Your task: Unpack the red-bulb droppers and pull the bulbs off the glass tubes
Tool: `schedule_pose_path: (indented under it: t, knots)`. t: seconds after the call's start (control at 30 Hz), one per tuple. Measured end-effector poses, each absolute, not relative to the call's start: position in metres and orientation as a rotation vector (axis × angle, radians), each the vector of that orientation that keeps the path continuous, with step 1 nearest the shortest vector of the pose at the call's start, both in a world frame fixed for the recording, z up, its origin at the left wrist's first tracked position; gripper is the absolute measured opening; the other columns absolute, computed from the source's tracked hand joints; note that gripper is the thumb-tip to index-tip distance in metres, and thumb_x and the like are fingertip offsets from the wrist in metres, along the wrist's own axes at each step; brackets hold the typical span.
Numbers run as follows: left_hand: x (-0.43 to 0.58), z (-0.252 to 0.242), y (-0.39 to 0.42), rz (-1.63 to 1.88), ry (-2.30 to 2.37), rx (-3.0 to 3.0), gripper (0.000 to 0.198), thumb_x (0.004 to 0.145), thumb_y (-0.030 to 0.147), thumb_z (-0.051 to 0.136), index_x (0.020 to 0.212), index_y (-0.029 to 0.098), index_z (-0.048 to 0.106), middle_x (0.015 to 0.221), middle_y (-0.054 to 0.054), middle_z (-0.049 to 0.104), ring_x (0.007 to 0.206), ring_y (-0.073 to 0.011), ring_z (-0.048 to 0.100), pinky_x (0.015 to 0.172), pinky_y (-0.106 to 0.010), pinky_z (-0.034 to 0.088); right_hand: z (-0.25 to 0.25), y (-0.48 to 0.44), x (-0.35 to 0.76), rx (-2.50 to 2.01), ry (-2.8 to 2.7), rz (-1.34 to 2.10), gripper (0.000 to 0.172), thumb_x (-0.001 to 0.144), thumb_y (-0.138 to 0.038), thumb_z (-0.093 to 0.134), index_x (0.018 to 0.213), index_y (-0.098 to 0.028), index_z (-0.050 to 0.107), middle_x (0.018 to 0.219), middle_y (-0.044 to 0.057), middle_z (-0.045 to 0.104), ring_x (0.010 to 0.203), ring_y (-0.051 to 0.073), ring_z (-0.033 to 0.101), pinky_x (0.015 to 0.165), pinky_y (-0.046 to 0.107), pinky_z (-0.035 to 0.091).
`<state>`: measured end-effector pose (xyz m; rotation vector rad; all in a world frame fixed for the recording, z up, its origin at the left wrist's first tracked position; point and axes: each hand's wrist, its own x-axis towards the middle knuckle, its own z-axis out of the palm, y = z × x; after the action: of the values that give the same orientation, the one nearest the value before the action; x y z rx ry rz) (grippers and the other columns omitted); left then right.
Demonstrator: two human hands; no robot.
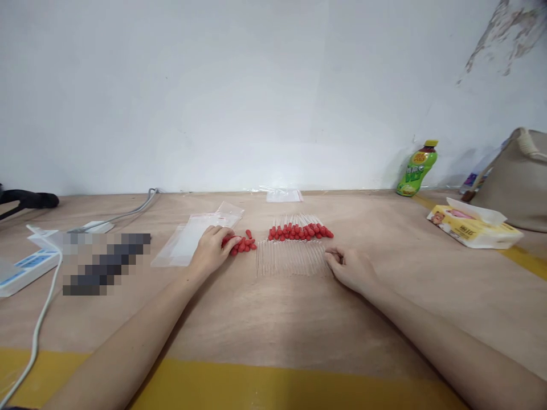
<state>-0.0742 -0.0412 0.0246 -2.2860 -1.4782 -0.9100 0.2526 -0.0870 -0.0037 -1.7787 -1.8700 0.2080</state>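
My left hand (pixel 213 249) reaches into a small pile of red rubber dropper bulbs (pixel 243 246), its fingers curled and closed on a bulb that they mostly hide. At the right end of a row of clear glass dropper tubes (pixel 290 259), my right hand (pixel 348 265) has its thumb and fingertips pinched together on the endmost tube. The tubes lie side by side, pointing away from me. Just beyond them is a row of droppers (pixel 299 230), clear tubes with red bulbs fitted on their near ends.
Clear plastic bags (pixel 183 242) lie left of the bulbs; another small bag (pixel 284 196) is by the wall. A power strip (pixel 34 267) with cables and a blurred dark object (pixel 109 265) are at left. A green bottle (pixel 417 171), tissue pack (pixel 474 228) and beige bag (pixel 513 179) stand right.
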Motion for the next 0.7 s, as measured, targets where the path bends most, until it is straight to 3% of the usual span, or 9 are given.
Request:
schedule_pose_path:
  t: [0.27,0.5,0.7]
  knots:
    - [-0.062,0.045,-0.043,-1.156,-1.457,-2.11,0.018,0.082,0.03,0.047,0.078,0.017,0.06,0.081,-0.004,0.062,0.079,-0.0175,0.054,0.077,-0.03,0.041,0.0,-0.087,0.253,-1.833,-1.87,0.243,0.032,0.081,-0.034,0.042,0.095,-0.019,0.067,0.065,0.002,0.063,0.061,0.016,0.056,0.057,0.025,0.033]
    - [-0.002,0.051,-0.018,-0.576,-1.773,-2.336,0.023,0.076,0.038,0.052,0.076,0.02,0.066,0.093,-0.007,0.059,0.096,-0.0245,0.049,0.086,-0.037,0.037,-0.001,-0.085,0.257,-1.806,-1.829,0.252,0.032,0.082,-0.037,0.042,0.093,-0.019,0.066,0.068,0.002,0.063,0.064,0.016,0.056,0.057,0.025,0.033]
    - [0.026,0.052,0.0,-0.445,-1.996,-2.35,0.037,0.067,0.054,0.056,0.066,0.02,0.068,0.085,-0.011,0.063,0.096,-0.0302,0.052,0.082,-0.04,0.039,-0.003,-0.083,0.259,-1.776,-1.815,0.239,0.033,0.083,-0.04,0.041,0.092,-0.02,0.065,0.065,0.002,0.062,0.06,0.015,0.055,0.055,0.024,0.031]
